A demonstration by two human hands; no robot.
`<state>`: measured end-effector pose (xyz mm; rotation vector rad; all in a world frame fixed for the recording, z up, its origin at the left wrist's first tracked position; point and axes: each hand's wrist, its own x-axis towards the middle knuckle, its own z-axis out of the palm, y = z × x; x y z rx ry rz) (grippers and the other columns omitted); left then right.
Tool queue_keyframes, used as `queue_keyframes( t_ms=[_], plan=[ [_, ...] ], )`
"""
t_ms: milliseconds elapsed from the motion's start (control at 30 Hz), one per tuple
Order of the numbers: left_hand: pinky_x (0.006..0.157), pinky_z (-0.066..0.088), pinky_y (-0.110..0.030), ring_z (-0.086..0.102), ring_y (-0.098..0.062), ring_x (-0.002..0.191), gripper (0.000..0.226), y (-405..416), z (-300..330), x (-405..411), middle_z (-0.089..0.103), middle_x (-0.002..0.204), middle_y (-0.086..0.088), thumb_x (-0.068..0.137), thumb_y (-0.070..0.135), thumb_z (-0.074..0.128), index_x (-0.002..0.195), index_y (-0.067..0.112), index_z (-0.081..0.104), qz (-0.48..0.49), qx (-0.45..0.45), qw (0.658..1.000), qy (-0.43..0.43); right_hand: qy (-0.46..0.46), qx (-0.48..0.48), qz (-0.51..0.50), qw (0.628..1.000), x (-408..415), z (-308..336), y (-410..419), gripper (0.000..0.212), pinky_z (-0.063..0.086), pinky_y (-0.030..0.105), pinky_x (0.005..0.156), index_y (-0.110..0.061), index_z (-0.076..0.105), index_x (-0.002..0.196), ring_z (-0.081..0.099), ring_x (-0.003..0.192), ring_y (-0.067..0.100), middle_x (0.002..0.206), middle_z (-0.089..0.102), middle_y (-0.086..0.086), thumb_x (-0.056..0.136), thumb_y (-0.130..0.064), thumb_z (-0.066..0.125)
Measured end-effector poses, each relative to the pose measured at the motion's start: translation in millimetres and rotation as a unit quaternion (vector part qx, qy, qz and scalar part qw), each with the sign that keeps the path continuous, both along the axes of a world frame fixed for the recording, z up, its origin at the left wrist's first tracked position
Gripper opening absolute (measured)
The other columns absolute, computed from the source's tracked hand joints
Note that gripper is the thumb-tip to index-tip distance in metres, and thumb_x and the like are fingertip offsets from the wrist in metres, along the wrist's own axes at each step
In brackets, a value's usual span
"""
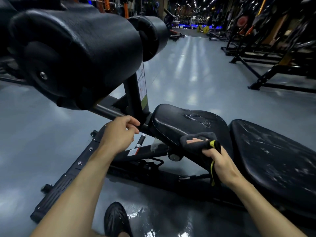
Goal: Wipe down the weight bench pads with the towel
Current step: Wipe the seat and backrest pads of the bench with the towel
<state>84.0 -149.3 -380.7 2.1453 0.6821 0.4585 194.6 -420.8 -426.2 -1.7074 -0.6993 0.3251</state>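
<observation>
Towel [198, 141], bunched in R hand [220, 161] w/ fingers curled round it, is wiping seat pad [181, 124] edge at 5 o'clock; L hand [119, 132] is gripping frame tube [109, 112]. Next, probably: sweep toward wet patch [198, 118] at 1 o'clock.

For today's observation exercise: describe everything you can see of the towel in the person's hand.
The towel is dark grey, soft cloth, bunched rather than spread flat. A yellow and black tag or strap shows at its end and hangs below the fist. The right hand grips it, fingers curled round it, pressing it against the near edge of the black seat pad, whose cracked top looks wet. The left hand does not touch it.
</observation>
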Motion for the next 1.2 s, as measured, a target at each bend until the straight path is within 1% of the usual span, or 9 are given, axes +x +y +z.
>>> queue_keyframes(
  t_ms=[133, 200, 267, 433, 533, 667, 967, 1100, 1200],
  plan=[
    [0.066, 0.053, -0.025, 0.069, -0.003, 0.066, 0.023, -18, -2, -5, 0.075, 0.084, 0.015, 0.097, 0.015, 0.054, 0.098, 0.032, 0.07, -0.051, 0.023, 0.998, 0.025, -0.016, -0.034, -0.047, 0.998, -4, -17, -24, 0.047, 0.021, 0.038, 0.126, -0.042, 0.069, 0.126, 0.031, 0.146, -0.003, 0.144, 0.053, -0.027, 0.085, -0.032, 0.048],
    [0.061, 0.049, -0.018, 0.068, -0.002, 0.068, 0.023, -29, 1, -2, 0.075, 0.085, 0.014, 0.097, 0.016, 0.054, 0.1, 0.032, 0.07, -0.074, 0.04, 0.996, 0.028, -0.093, -0.104, -0.079, 0.987, -14, -28, -29, 0.057, 0.008, 0.034, 0.128, -0.039, 0.053, 0.144, 0.014, 0.15, -0.008, 0.15, 0.035, -0.041, 0.087, -0.039, 0.045],
    [0.06, 0.047, -0.016, 0.067, 0.0, 0.071, 0.024, -38, 3, 2, 0.075, 0.087, 0.015, 0.098, 0.017, 0.053, 0.1, 0.033, 0.071, -0.09, 0.06, 0.994, 0.025, -0.189, -0.162, -0.083, 0.965, -25, -39, -31, 0.062, 0.0, 0.026, 0.126, -0.039, 0.041, 0.151, 0.005, 0.151, -0.009, 0.161, 0.021, -0.032, 0.09, -0.038, 0.046],
    [0.07, 0.044, -0.012, 0.063, 0.007, 0.085, 0.023, -50, 7, 24, 0.074, 0.093, 0.018, 0.099, 0.019, 0.055, 0.107, 0.033, 0.07, -0.115, 0.12, 0.986, 0.027, -0.242, -0.185, -0.115, 0.945, -13, -46, -15, 0.065, 0.003, 0.031, 0.127, -0.039, 0.038, 0.153, 0.008, 0.154, 0.001, 0.167, 0.015, -0.016, 0.089, -0.046, 0.043],
    [0.087, 0.055, -0.03, 0.067, -0.002, 0.094, 0.024, -50, 11, 54, 0.073, 0.097, 0.018, 0.099, 0.019, 0.054, 0.108, 0.033, 0.07, -0.12, 0.148, 0.982, -0.005, -0.236, -0.201, -0.137, 0.941, 20, -34, 11, 0.068, 0.002, 0.028, 0.126, -0.039, 0.037, 0.154, 0.007, 0.154, 0.0, 0.167, 0.016, -0.014, 0.087, -0.054, 0.037],
    [0.089, 0.056, -0.038, 0.068, -0.008, 0.098, 0.024, -44, 1, 92, 0.072, 0.101, 0.018, 0.097, 0.02, 0.053, 0.11, 0.034, 0.067, -0.128, 0.171, 0.977, -0.01, -0.208, -0.218, -0.126, 0.945, 74, -18, 49, 0.07, -0.003, 0.019, 0.123, -0.04, 0.037, 0.154, 0.005, 0.152, -0.004, 0.167, 0.016, -0.014, 0.087, -0.058, 0.035],
    [0.102, 0.045, -0.033, 0.052, -0.014, 0.119, 0.03, -67, -34, 74, 0.061, 0.128, 0.015, 0.096, 0.017, 0.057, 0.125, 0.024, 0.065, -0.187, 0.245, 0.95, 0.048, -0.202, -0.184, -0.143, 0.951, 84, -23, 51, 0.065, 0.0, 0.019, 0.124, -0.035, 0.041, 0.153, 0.011, 0.152, -0.002, 0.165, 0.024, -0.014, 0.089, -0.052, 0.041],
    [0.115, 0.032, -0.026, 0.042, -0.009, 0.137, 0.038, -65, -35, 52, 0.05, 0.147, 0.013, 0.1, 0.02, 0.055, 0.138, 0.023, 0.058, -0.198, 0.219, 0.952, 0.076, -0.18, -0.183, -0.17, 0.951, 47, -25, 12, 0.064, -0.002, 0.012, 0.121, -0.041, 0.037, 0.152, -0.008, 0.135, -0.029, 0.163, 0.02, -0.021, 0.089, -0.049, 0.043],
    [0.116, 0.029, -0.026, 0.037, -0.009, 0.141, 0.041, -68, -31, 49, 0.044, 0.153, 0.013, 0.102, 0.024, 0.052, 0.143, 0.024, 0.054, -0.199, 0.229, 0.949, 0.083, -0.168, -0.179, -0.214, 0.945, 14, -38, -28, 0.066, 0.003, 0.025, 0.126, -0.043, 0.035, 0.152, 0.0, 0.147, -0.016, 0.165, 0.017, -0.021, 0.087, -0.052, 0.04]
  ],
)
